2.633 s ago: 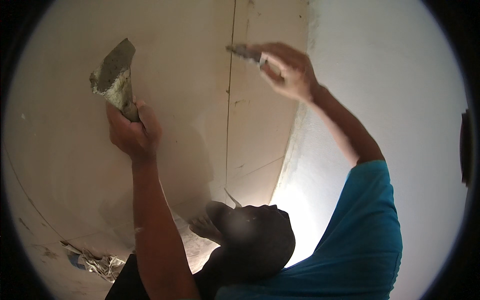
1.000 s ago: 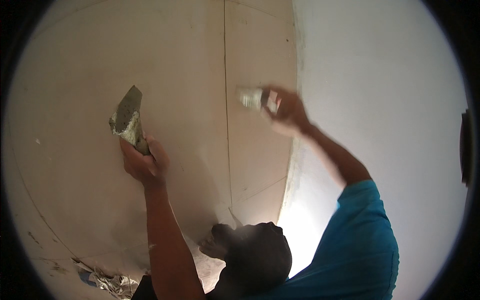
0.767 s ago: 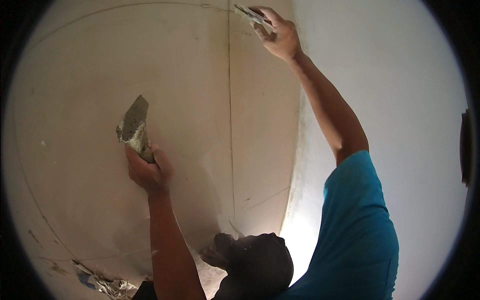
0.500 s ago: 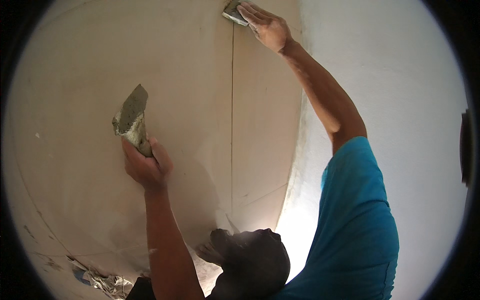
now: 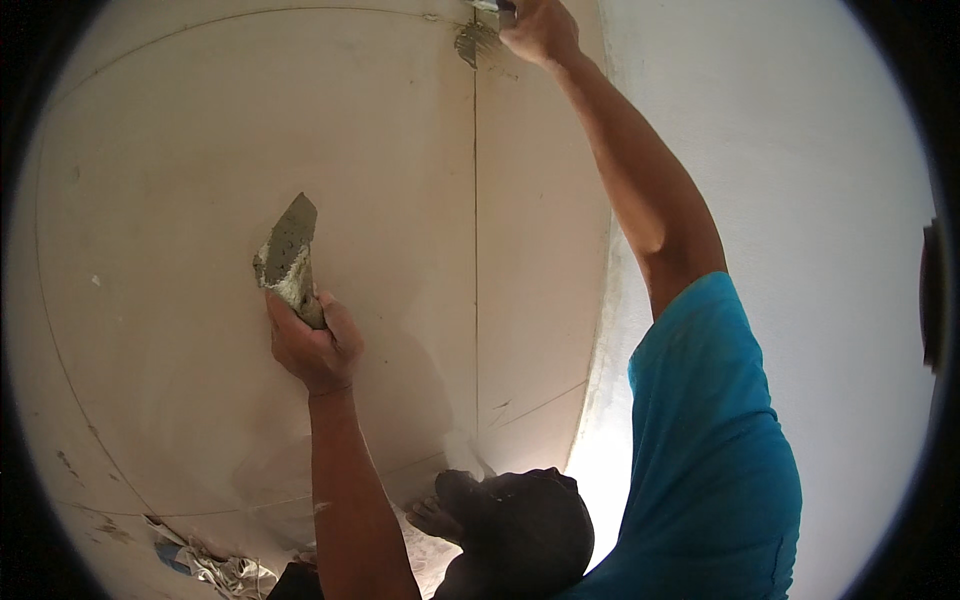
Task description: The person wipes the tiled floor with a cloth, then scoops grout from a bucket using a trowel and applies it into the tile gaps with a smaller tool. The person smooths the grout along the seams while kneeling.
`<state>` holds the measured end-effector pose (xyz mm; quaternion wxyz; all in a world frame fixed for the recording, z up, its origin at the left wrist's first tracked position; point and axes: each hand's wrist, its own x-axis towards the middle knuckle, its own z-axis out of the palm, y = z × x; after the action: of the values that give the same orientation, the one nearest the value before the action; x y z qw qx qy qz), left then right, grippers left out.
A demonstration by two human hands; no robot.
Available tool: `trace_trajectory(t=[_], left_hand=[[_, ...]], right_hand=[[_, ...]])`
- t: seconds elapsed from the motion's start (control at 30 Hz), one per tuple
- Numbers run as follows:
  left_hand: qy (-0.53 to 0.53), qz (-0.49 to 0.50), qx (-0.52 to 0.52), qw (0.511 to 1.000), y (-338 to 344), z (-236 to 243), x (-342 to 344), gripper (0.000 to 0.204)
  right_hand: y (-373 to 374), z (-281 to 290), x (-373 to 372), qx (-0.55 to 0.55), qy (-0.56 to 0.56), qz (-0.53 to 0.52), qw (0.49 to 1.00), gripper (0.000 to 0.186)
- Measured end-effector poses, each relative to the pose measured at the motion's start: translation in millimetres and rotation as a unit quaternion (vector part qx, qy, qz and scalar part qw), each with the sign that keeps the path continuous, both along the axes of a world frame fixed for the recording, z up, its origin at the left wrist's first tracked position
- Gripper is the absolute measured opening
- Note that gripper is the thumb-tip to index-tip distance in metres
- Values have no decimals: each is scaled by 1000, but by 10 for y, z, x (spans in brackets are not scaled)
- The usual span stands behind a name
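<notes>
My left hand is closed round the lower end of a trowel. Wet grey filler coats its pointed blade, and a pale crust covers its lower part. High up, at the top edge, my right hand grips a putty knife, only partly in view. Just below the knife, a fresh smear of grey filler lies across the upper end of a thin dark seam. The seam runs down a beige board surface.
A smooth white wall meets the board on the right. Crumpled cloth lies at the lower left. A dark rounded shape fills the lower middle, and a dark object stands at the right rim.
My right hand has moved up with the putty knife, which now shows edge-on, uncovering the filler smear on the seam. My left hand and trowel appear slightly lower and farther right.
</notes>
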<state>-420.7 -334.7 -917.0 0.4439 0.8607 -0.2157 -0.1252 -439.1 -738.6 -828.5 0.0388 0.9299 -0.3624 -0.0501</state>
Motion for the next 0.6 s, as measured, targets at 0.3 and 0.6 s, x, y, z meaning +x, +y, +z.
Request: trace_trajectory(t=[0.3, 0.6], left_hand=[[-22, -2, -13, 1000, 129, -195, 109, 45], [-59, -17, -22, 998, 51, -87, 10, 48]], right_hand=[[688, -121, -452, 98, 24, 168, 981, 34], [311, -51, 169, 63, -21, 118, 991, 27]])
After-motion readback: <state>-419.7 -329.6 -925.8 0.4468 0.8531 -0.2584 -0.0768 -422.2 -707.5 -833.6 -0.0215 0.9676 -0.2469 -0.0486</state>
